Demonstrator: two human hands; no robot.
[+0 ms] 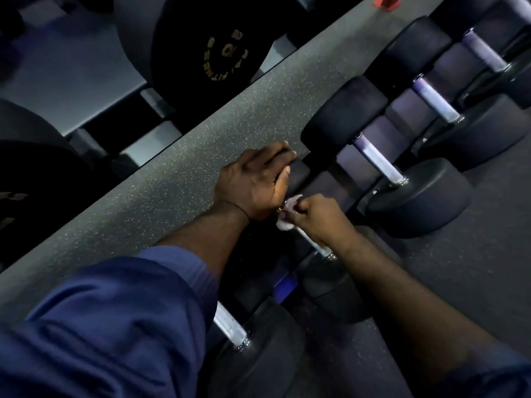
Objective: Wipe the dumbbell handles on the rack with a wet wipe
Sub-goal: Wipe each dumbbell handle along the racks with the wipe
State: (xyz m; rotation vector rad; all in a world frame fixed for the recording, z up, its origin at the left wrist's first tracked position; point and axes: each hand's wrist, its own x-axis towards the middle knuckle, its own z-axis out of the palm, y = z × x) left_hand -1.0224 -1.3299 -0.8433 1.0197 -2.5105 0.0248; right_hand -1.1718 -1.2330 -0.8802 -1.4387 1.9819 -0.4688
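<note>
A row of black dumbbells with silver handles runs diagonally from lower left to upper right. My right hand (317,218) grips a crumpled white wet wipe (287,216) wrapped round the silver handle (314,244) of the dumbbell in the middle. My left hand (255,180) rests flat on the far black head of that same dumbbell, fingers straight, most of the head hidden under it. The neighbouring handle (379,162) to the right is bare. Another handle (230,326) shows at the lower left beside my blue sleeve.
A speckled grey strip (201,156) runs diagonally behind the dumbbells. Beyond it stands a large black weight plate with gold lettering (227,53). More dumbbells (436,101) continue to the upper right. Dark rubber flooring (474,268) lies on the right.
</note>
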